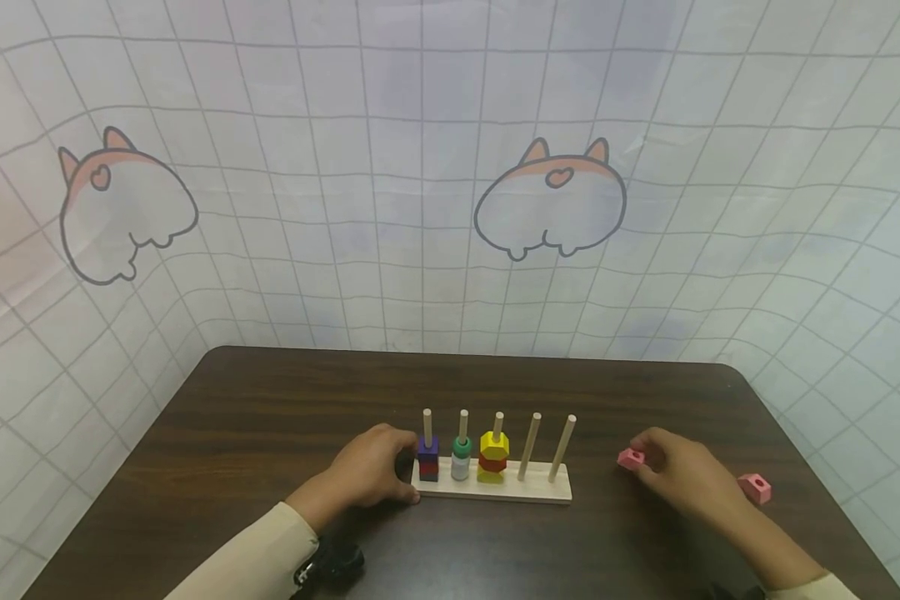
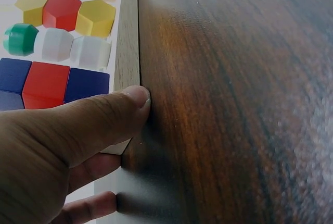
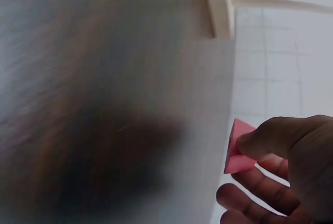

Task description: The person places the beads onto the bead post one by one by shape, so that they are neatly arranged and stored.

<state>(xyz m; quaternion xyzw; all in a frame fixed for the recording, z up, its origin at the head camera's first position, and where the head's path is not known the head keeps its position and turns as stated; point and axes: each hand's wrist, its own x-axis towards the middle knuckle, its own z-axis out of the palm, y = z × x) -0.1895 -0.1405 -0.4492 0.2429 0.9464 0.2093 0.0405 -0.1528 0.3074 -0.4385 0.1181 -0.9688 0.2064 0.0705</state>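
Note:
A wooden peg board (image 1: 513, 492) with several upright pegs stands on the table. My left hand (image 1: 367, 468) holds its left end, the thumb along the front edge and fingers at the end. Dark blue and red blocks (image 2: 47, 86) fill the leftmost peg's lower part. A green bead (image 1: 461, 447) tops white ones on the second peg. Yellow and red pieces (image 1: 493, 450) sit on the third; the two right pegs are bare. Off to the board's right, my right hand (image 1: 686, 473) pinches a pink block (image 3: 239, 148) between thumb and fingers. A hole shows in that block.
Another pink block (image 1: 755, 488) with a hole lies on the dark wooden table (image 1: 285, 392), just right of my right hand. A white grid-patterned curtain (image 1: 390, 208) surrounds the table's back and sides.

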